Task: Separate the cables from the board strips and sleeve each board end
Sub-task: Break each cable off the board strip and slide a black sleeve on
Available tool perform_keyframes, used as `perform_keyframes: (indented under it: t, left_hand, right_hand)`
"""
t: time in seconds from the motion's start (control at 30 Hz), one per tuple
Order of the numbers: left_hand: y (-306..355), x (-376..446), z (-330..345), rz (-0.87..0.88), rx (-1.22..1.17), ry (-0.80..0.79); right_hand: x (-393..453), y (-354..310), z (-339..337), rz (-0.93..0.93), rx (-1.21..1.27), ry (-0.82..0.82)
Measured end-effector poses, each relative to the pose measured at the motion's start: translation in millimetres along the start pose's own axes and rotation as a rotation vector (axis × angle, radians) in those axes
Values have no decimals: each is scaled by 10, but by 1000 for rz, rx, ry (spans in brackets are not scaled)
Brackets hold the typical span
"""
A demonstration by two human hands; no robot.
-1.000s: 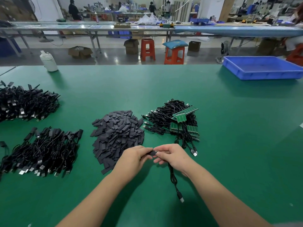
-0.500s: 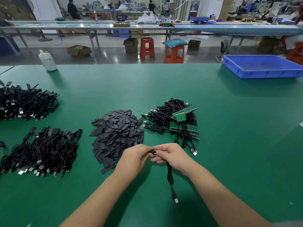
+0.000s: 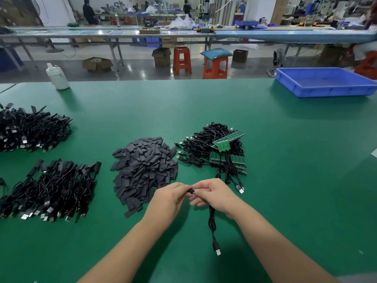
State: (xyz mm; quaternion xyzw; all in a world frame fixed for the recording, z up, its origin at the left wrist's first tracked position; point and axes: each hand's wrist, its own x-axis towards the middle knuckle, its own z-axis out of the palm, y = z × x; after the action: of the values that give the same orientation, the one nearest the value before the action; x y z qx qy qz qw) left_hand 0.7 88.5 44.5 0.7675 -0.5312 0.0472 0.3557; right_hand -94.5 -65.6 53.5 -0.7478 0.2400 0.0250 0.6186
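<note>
Head view: left hand (image 3: pixel 167 198) and right hand (image 3: pixel 212 194) fingertip to fingertip above the counter (image 3: pixel 285 180), pinching a black sleeve (image 3: pixel 191 190) on the board end between them, axis left-right, cable (image 3: pixel 212 223) hanging toward the body from the right hand.

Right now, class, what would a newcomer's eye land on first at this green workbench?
Two hands meet at the near centre: the left hand and right hand pinch one end of a black USB cable that dangles toward the viewer. Just beyond lie a heap of dark sleeves and, right of it, tangled cables with green board strips.
</note>
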Motion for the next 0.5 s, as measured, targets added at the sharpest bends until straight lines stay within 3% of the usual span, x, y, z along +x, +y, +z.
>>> perform_keyframes:
  t: [0.5]
  left_hand:
    - [-35, -36, 59, 69, 65, -70]
  right_hand:
    - [-33, -88, -59, 115, -54, -83]
